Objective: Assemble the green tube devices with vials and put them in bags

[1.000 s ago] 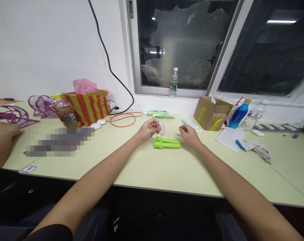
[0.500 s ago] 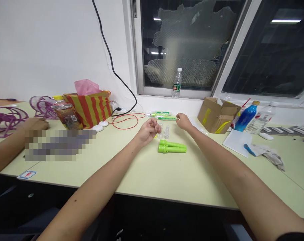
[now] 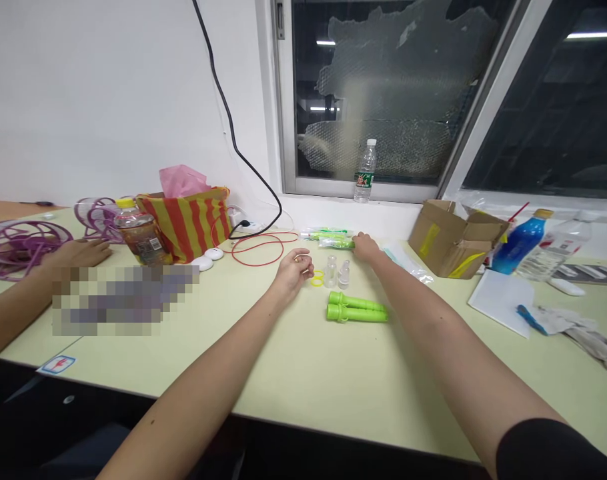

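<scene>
Curled fingers mark my left hand [image 3: 294,272], just left of two small yellow rings [image 3: 317,278]; whether it holds anything is too small to tell. My right hand [image 3: 366,247] reaches to the back, its fingertips at the right end of the green items in clear wrapping [image 3: 329,238]. Between my hands stand two small clear plastic pieces, a taller one [image 3: 331,272] and a shorter one [image 3: 344,274]. Two bright green tubes [image 3: 357,308] lie side by side in front of them.
A cardboard box [image 3: 453,240], bottles [image 3: 521,241] and a glove [image 3: 573,330] are at right. A striped bag [image 3: 188,223], drink bottle [image 3: 142,233], red cord [image 3: 257,263] and purple wheels [image 3: 26,243] are at left. Another person's hand [image 3: 83,252] rests by the wheels.
The view has shifted, so the table items appear lower and further right. My left hand has drawn away from the clear pieces, uncovering the yellow rings. My right hand stays by the wrapped items.
</scene>
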A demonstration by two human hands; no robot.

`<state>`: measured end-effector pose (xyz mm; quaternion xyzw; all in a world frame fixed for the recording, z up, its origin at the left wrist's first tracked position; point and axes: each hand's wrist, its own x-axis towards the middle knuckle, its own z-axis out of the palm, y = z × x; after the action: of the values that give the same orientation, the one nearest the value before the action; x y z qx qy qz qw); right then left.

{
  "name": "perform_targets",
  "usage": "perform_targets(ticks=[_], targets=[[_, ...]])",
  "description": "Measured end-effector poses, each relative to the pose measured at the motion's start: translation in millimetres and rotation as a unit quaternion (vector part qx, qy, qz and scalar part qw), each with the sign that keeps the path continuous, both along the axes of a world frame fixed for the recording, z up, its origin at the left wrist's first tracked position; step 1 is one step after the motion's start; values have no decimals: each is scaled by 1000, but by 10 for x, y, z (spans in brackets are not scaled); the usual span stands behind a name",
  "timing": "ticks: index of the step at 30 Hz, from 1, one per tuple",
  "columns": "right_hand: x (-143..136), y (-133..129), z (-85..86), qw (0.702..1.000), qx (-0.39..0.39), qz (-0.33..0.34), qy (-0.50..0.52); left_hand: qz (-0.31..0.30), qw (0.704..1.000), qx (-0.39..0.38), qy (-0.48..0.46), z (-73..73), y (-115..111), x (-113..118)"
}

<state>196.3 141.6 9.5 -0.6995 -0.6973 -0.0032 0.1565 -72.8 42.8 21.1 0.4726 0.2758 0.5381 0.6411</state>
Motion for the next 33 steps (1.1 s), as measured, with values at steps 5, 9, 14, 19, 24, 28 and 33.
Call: perform_targets(ticks=[5,9,14,19,24,28,33], targets=[[-92,-154,-51,999,31,-20,6,24,1000,9,18,-7,6,15],[-57,-359,49,996,67,-52,39,46,998,15,27,3,14,27],[88,-664,411,984,138,-66,91,87,995,29,36,-20,50,11],[174,-1199,626,961,244,-20,128,124,985,80,92,-9,72,-3],[132,-1809,459,926,354,96,87,106,976,146,124,115,-67,69],[81,-2042,293,925,358,121,30,69,964,176,187,196,-244,167],[11,-2079,234,916,380,126,4,-36,982,56,179,278,-443,215]])
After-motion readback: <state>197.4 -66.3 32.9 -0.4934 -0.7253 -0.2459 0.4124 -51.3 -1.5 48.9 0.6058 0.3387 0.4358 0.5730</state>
